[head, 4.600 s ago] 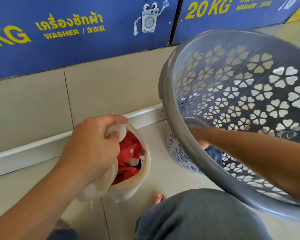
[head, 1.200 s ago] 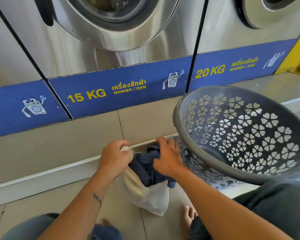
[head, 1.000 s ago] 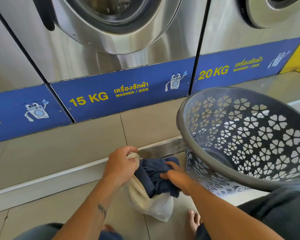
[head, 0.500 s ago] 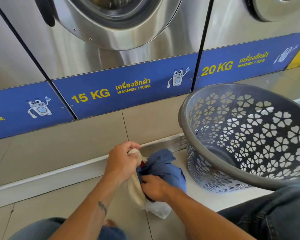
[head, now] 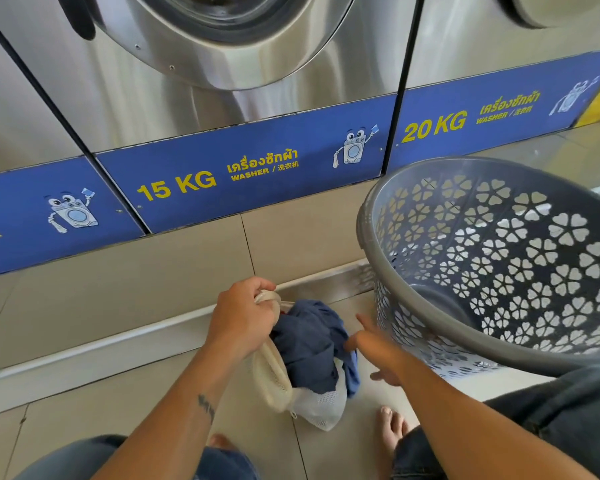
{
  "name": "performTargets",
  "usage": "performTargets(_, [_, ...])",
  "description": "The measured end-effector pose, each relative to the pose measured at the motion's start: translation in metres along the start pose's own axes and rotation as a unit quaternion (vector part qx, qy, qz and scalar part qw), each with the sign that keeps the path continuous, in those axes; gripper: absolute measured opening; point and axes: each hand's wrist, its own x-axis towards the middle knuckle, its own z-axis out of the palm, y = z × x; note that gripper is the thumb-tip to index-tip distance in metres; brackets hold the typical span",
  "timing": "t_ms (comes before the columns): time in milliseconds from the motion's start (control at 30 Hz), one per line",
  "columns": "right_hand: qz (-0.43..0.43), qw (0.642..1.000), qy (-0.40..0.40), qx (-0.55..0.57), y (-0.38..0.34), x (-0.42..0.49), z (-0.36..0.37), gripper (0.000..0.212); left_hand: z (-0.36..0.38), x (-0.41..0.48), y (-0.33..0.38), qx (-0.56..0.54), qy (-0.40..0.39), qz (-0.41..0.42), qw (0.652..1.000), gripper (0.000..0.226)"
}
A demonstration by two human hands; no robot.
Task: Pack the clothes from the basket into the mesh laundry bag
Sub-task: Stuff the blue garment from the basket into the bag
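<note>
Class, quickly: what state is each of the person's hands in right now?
Left hand: closed, gripping the rim of the cream mesh laundry bag.
Right hand: open, holding nothing, next to the dark blue garment.

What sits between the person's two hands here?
A crumpled dark blue garment, bulging from the cream mesh laundry bag whose rim the left hand grips; the open right hand is beside it. Head view shows this.

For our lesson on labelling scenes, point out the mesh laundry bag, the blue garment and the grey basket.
mesh laundry bag [head: 321,408], head view, on its white mesh lower end.
blue garment [head: 309,341], head view, on the bunched cloth at the bag's mouth.
grey basket [head: 366,230], head view, on its left rim.
</note>
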Motion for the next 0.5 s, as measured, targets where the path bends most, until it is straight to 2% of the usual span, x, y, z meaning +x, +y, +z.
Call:
performTargets(67, [-0.017, 0.995, -0.059, 0.075, 0.003, 0.001, 0.005, 0.052, 0.002, 0.003, 0.001, 0.000, -0.003, 0.000, 1.000, 0.026])
performTargets(100, [-0.032, 0.994, -0.055, 0.083, 0.002, 0.004, 0.012, 0.040, 0.003, 0.004, 0.001, -0.001, -0.005, 0.000, 1.000, 0.026])
performTargets(233, [-0.105, 0.991, 0.072, 0.050, -0.003, 0.023, 0.032, 0.016, 0.006, 0.008, -0.002, 0.002, -0.019, -0.007, 1.000, 0.026])
performTargets(333, [-0.133, 0.977, 0.100, 0.135, -0.028, 0.016, 0.037, 0.012, 0.007, 0.011, -0.001, -0.001, 0.004, -0.007, 1.000, 0.027])
performTargets(367, [-0.130, 0.970, 0.080, 0.189, -0.039, 0.009, 0.039, 0.009, 0.006, 0.013, 0.001, -0.002, 0.022, -0.009, 1.000, 0.027])
performTargets(433, [-0.106, 0.958, -0.011, 0.266, -0.057, -0.003, 0.052, 0.014, 0.003, 0.016, 0.004, -0.015, 0.065, -0.018, 0.998, 0.028])
performTargets(467, [-0.102, 0.958, -0.055, 0.261, -0.063, -0.010, 0.061, 0.011, 0.002, 0.017, 0.004, -0.028, 0.079, -0.019, 0.996, 0.029])
performTargets(500, [-0.105, 0.970, -0.068, 0.209, -0.062, -0.011, 0.070, 0.008, 0.002, 0.017, 0.004, -0.039, 0.085, -0.015, 0.995, 0.030])
